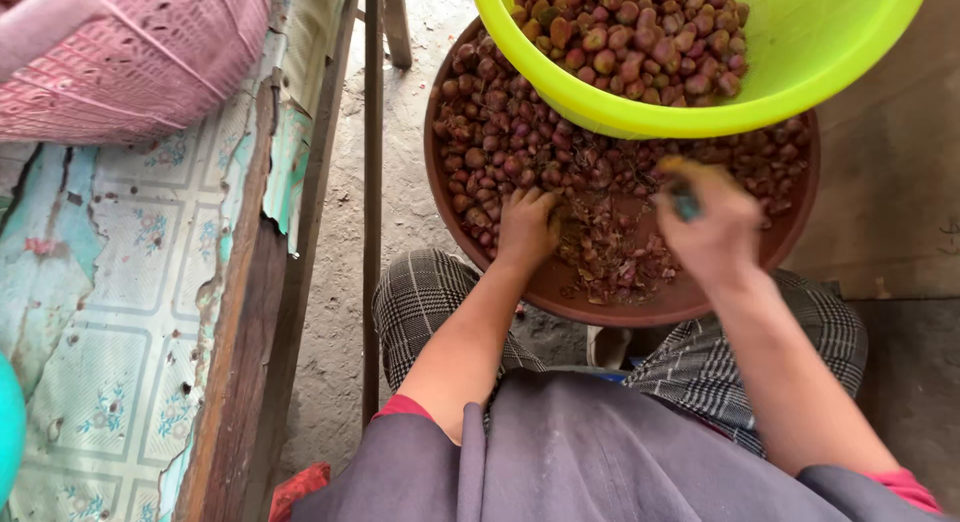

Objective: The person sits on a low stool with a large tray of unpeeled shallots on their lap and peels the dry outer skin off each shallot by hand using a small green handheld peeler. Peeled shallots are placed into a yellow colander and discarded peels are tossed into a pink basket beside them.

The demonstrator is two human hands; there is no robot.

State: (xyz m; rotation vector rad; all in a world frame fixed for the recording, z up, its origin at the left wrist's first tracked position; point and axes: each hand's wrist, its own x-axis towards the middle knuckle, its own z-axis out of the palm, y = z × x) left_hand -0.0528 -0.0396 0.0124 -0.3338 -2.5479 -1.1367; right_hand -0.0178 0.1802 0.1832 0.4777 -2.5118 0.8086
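While the left hand (525,227) presses down, fingers curled, into the heap of small reddish-brown shallots (510,142), the right hand (712,227) hovers blurred over the round brown plastic basin (680,307), fist clenched around a small dark-handled tool (685,200). Shallots fill the basin's far half; loose papery peels (610,257) lie nearer the knees. Overlapping the far rim sits a lime-green plastic bowl (800,92) of more shallots. Off left, a worn wooden table (120,312).
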